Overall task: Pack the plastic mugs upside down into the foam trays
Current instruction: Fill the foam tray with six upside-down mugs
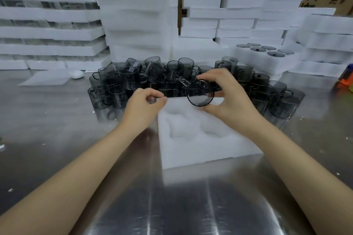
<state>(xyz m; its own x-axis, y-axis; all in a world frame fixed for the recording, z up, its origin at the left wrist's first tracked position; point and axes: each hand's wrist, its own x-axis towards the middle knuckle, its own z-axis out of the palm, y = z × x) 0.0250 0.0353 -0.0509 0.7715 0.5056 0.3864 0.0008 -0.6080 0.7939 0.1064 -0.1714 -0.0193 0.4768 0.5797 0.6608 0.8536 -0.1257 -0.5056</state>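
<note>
Nearest me the steel table [181, 206] is slick and bright, and the foam tray [200, 150] sits loose on it with every pocket I can see unfilled. That is my first worry: a tray this light could skid if I push a mug in at a slant.

My left hand [145, 103] is curled at the tray's far left corner, thumb against forefinger. Whether it pinches the foam edge or nothing I cannot tell, so I would not count on it to steady the tray.

My right hand [229, 99] holds one smoky mug [200, 95] over the tray's far right part, thumb beneath and fingers over the top. It lies on its side, handle up and to the left. It must be turned mouth down, and smooth plastic held this way could slip as it turns. The handle may also catch on the pocket's lip.

Just past the tray the heap of mugs [122, 82] is piled loosely. A knock from my knuckles could tumble some.

Far right, a packed tray [267, 61] shows bases up.
</note>
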